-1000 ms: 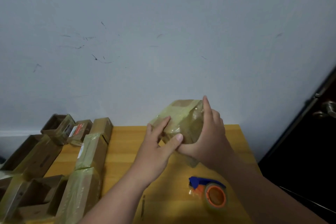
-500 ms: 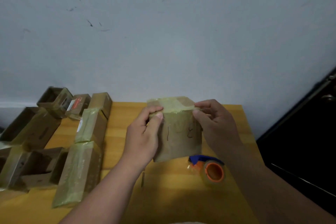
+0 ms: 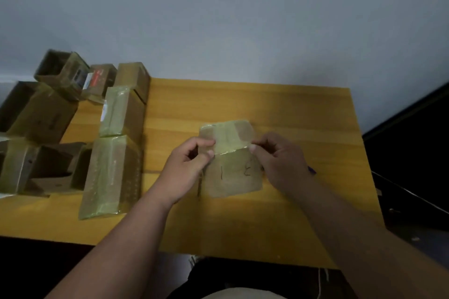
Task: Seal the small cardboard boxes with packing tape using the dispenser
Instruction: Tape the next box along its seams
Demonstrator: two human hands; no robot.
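The fingers [image 3: 211, 152] of the left hand [image 3: 187, 170] are curled, thumb and forefinger pinching the left edge of the small cardboard box [image 3: 232, 167] just below its taped top. The fingers [image 3: 252, 147] of the right hand [image 3: 281, 162] are curled too, pinching the box's right edge at the same height. The box stands upright between the two hands on the yellow wooden desk [image 3: 291, 114], right of the desk's middle, its top band glossy with yellowish tape and its brown front face bearing dark handwritten marks. A sliver of something blue [image 3: 312, 169] shows just behind the right wrist; what it is cannot be told. Along the desk's left side lie other cardboard boxes, two long taped ones [image 3: 111, 175] end to end and several open ones [image 3: 36, 114] beyond them, well apart from the held box. A pale wall [image 3: 218, 19] rises behind the desk.
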